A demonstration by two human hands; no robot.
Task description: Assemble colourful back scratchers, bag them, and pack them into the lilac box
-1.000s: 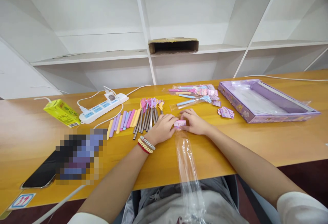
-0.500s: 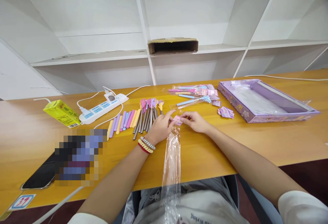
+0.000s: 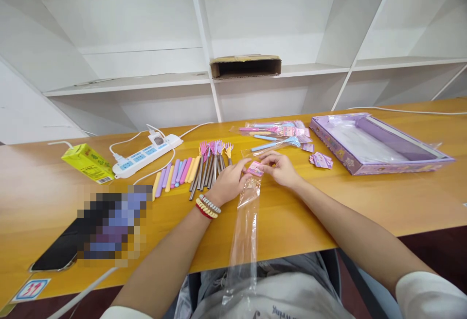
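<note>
Trailing off the worktop (image 3: 299, 226), a clear plastic sleeve (image 3: 243, 231) is topped by a pink card (image 3: 256, 168) — pinched by left hand (image 3: 231, 180) and right hand (image 3: 282, 170). Several back scratchers (image 3: 258, 129) are already bagged; claw-headed metal rods (image 3: 209, 170) and coloured handles (image 3: 175, 171) remain loose.

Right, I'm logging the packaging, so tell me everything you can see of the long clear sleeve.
The clear sleeve is narrow and see-through, apparently thin plastic film, with shiny creases along it. Its top end meets the pink card between the left hand and the right hand; whether the card is inside it is unclear. It runs toward the person over the table and past its edge, its lower end over the person's clothing. No contents show in its lower length.
</note>
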